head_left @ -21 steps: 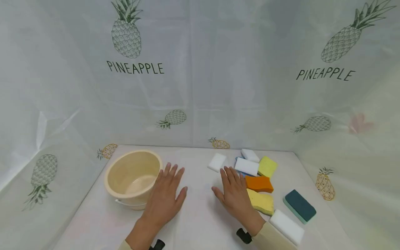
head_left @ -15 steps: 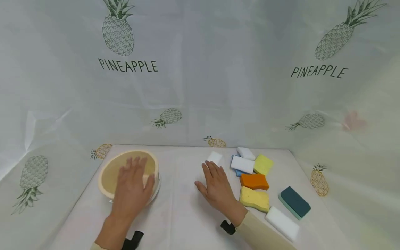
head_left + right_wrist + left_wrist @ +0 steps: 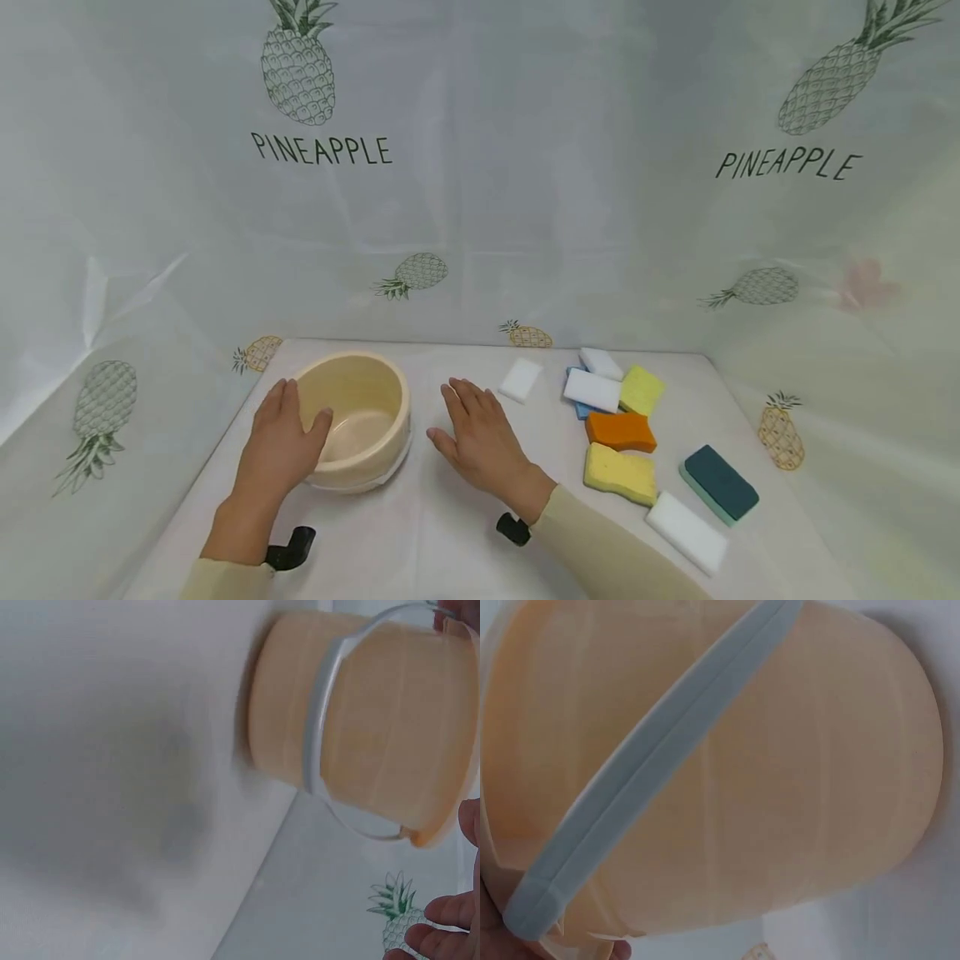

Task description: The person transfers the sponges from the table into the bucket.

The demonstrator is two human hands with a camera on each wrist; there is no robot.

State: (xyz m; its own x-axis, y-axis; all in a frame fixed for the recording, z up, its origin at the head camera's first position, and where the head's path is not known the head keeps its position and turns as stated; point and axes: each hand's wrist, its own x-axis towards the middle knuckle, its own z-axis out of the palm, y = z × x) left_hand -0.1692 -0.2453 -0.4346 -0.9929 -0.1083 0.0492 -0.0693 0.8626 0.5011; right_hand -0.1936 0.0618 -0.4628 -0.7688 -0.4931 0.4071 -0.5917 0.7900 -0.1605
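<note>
A cream bucket point(image 3: 386, 450) with a pale handle point(image 3: 641, 761) stands upright at the left of the table. My left hand point(image 3: 273, 442) is at its left side, fingers fairly straight and thumb extended near the rim. Skin shows by the rim in the left wrist view, though most of that hand is out of frame. My right hand point(image 3: 483, 437) hovers right of the bucket, apart from it, fingers extended and holding nothing. In the right wrist view its fingertips point(image 3: 442, 934) lie at the right edge, with the bucket beyond.
Sponges lie at the right: orange point(image 3: 621, 432), light yellow point(image 3: 621, 473), bright yellow point(image 3: 641, 390), dark green point(image 3: 720, 482), several white blocks point(image 3: 686, 531) and a blue one partly covered. A single white block point(image 3: 520, 379) sits nearer the middle. A pineapple-print curtain point(image 3: 525, 200) surrounds the table.
My left hand has passed across the bucket to its left side. The bucket has shifted right. My right hand has moved left, away from the sponges.
</note>
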